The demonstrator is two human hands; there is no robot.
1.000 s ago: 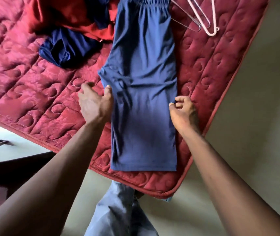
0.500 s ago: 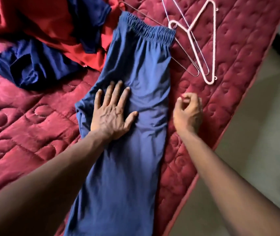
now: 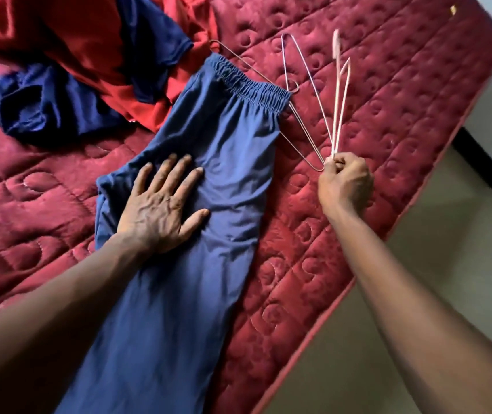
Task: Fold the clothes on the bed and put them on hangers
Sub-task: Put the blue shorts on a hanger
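Observation:
Blue trousers [image 3: 209, 150], folded lengthwise, lie along the red quilted mattress [image 3: 373, 94], elastic waistband at the far end. My left hand [image 3: 161, 204] rests flat on them near the middle, fingers spread. My right hand [image 3: 343, 183], to the right of the trousers, is closed on the corner of a pale pink hanger [image 3: 339, 103], which is tilted up off the mattress. Thin wire hangers [image 3: 301, 94] lie by the waistband and meet the same fist; I cannot tell whether they are gripped too.
A red garment [image 3: 68, 34] and dark blue clothes [image 3: 47, 106] are heaped at the far left of the mattress. The mattress edge runs diagonally at the right, with pale floor [image 3: 433, 279] beyond it and a dark strip at the far right.
My right hand reached forward and closed on the pink hanger, lifting it on edge. My left hand stays pressed flat on the trousers. The view moved further over the bed.

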